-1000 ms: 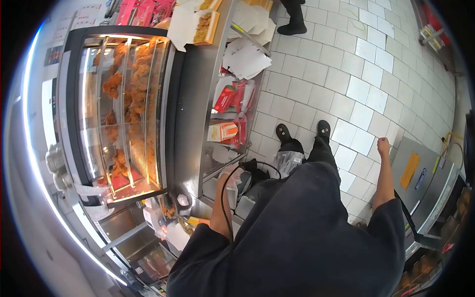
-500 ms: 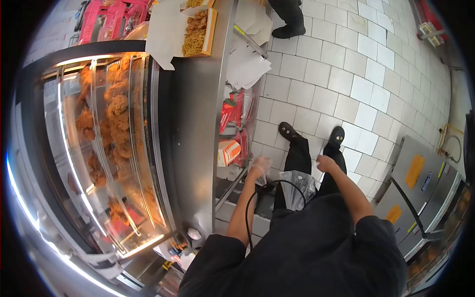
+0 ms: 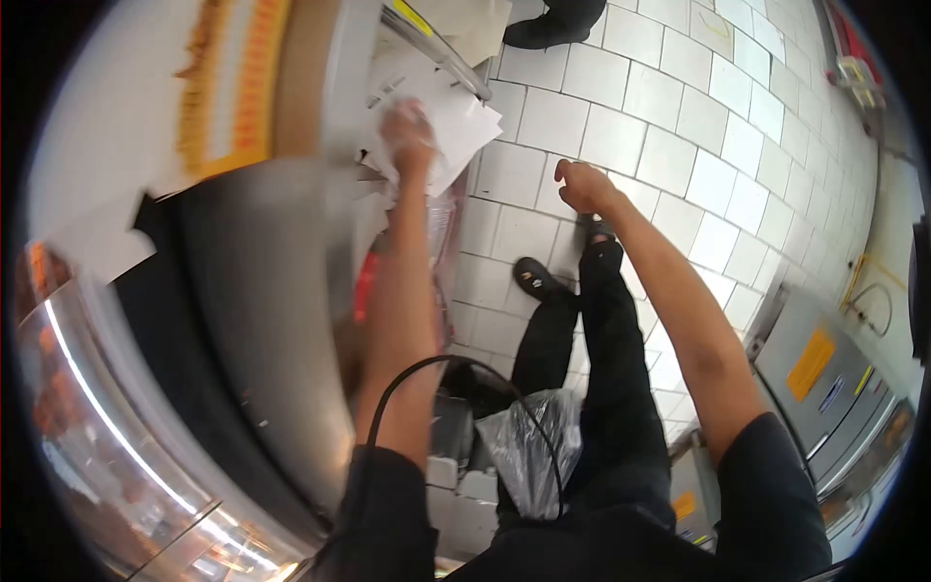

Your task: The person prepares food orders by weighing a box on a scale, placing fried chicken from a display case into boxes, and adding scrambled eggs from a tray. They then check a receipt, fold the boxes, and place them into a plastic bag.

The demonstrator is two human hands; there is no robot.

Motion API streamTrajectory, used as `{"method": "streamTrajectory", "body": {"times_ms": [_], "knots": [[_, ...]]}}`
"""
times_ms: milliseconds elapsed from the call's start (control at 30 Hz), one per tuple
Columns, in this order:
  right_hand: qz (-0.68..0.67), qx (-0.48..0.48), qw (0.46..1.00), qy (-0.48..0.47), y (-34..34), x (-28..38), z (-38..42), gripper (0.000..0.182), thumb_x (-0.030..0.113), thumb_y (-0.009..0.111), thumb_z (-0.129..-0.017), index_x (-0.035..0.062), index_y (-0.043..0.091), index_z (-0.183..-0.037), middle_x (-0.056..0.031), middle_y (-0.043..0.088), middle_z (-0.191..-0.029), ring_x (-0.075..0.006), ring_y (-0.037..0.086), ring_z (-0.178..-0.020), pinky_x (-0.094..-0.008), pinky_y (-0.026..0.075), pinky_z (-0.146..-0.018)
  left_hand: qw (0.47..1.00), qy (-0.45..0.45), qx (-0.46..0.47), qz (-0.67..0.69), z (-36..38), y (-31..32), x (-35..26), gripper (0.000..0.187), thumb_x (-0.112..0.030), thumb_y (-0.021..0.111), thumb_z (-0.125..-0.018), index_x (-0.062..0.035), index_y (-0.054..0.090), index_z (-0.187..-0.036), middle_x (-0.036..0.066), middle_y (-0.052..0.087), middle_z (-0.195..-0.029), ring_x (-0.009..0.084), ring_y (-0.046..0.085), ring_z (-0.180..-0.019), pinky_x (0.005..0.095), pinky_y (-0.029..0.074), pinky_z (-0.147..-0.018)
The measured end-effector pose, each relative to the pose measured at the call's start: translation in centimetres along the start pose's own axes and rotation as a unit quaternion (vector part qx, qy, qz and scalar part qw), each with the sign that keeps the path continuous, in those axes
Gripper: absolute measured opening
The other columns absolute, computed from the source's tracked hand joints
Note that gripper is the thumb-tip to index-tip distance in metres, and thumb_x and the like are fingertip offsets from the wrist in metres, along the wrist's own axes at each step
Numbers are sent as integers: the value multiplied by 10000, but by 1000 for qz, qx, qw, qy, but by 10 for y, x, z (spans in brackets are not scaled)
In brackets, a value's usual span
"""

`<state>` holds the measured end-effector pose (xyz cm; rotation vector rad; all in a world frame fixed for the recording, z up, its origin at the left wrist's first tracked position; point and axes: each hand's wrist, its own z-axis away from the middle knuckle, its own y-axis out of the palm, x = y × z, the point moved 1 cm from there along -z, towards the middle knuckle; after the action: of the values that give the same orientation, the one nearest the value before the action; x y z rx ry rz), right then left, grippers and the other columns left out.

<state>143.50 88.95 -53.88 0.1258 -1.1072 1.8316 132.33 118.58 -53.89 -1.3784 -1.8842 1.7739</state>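
My left hand (image 3: 409,136), in a thin clear plastic glove, reaches over a stack of white paper sheets (image 3: 464,124) on the shelf below the counter edge. Motion smears its fingers. Out over the tiled floor, my right hand (image 3: 587,186) is closed in a loose fist with nothing showing in it. A yellow-orange food box (image 3: 260,87) stands on the counter to the left of my left hand, its noodle filling blurred at the edge.
The steel counter (image 3: 262,233) runs along my left, beside the glass warmer case (image 3: 87,417). A metal rail (image 3: 441,48) crosses above the papers. Another person's black shoe (image 3: 538,31) is on the floor ahead. Steel cabinets (image 3: 824,378) stand at right. A clear plastic bag (image 3: 533,451) hangs at my waist.
I have moved forward along the counter. My left hand has gone from beside the lower shelf up to the white papers. My right arm now reaches farther ahead, its hand still closed.
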Motion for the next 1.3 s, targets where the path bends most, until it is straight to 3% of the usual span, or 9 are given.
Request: {"method": "streamTrajectory", "body": {"times_ms": [200,267,367,500,733,800,900,1000,1300], "knots": [[91,-60,990,-89,-58,-53,-140,306,116,513,-819,21,589,-1100,-229,670,-1023,-371,639,-995,-454,513,-853,958,180,-222,6,-142,-12,2,379,-276,673,-833,-27,600,-1109,193,636,-1085,375,556,-1069,487,440,-878],[46,-103,990,-84,-85,-33,-171,301,130,587,-801,40,581,-1089,-215,671,-986,-387,626,-981,-451,491,-858,819,-145,-158,532,-162,47,61,250,-238,387,-1026,-87,409,-1224,90,516,-1096,202,559,-993,326,516,-852],[-12,-133,982,-131,-102,-3,-213,383,207,607,-849,25,562,-1184,-185,685,-943,-328,665,-922,-392,499,-858,985,-25,-87,145,-175,51,37,262,-237,409,-1011,-81,424,-1221,101,523,-1107,217,558,-1005,339,509,-859],[-271,-125,951,-82,-101,35,-276,581,372,658,-829,-37,548,-1227,-232,618,-1185,-342,593,-1127,-392,480,-946,997,48,-49,18,-180,62,23,278,-235,439,-990,-73,444,-1216,115,533,-1122,237,556,-1020,357,500,-869],[-540,-103,833,-63,-110,89,-296,575,321,703,-802,-143,565,-1113,-273,647,-1041,-328,660,-991,-382,561,-779,993,102,-43,-45,-191,65,13,307,-232,491,-954,-59,480,-1207,141,549,-1149,271,553,-1048,387,484,-885],[-625,-48,777,-57,-118,97,-300,898,384,668,-895,-187,189,-1398,-317,477,-1295,-306,585,-1121,-430,548,-882,991,114,-43,-63,-193,65,11,316,-232,506,-944,-54,490,-1205,148,554,-1157,281,553,-1056,396,479,-890],[-653,-104,750,-7,-120,113,-315,521,355,669,-901,-143,562,-1012,-262,621,-1084,-357,650,-954,-480,568,-808,985,135,-43,-94,-196,63,10,329,-230,528,-929,-48,505,-1201,159,561,-1168,296,551,-1068,409,472,-897],[-628,-150,763,-4,-127,121,-309,410,309,682,-883,-95,614,-877,-242,671,-939,-351,668,-889,-449,565,-777,979,152,-49,-127,-200,62,9,342,-229,550,-913,-42,521,-1198,170,569,-1180,311,550,-1080,423,465,-904],[-252,-356,900,11,-194,141,-237,401,312,711,-819,-71,656,-926,-282,662,-1044,-323,665,-1008,-387,514,-877,942,221,-73,-240,-217,65,9,382,-226,617,-867,-24,566,-1187,202,590,-1214,356,547,-1116,462,444,-925]]}}
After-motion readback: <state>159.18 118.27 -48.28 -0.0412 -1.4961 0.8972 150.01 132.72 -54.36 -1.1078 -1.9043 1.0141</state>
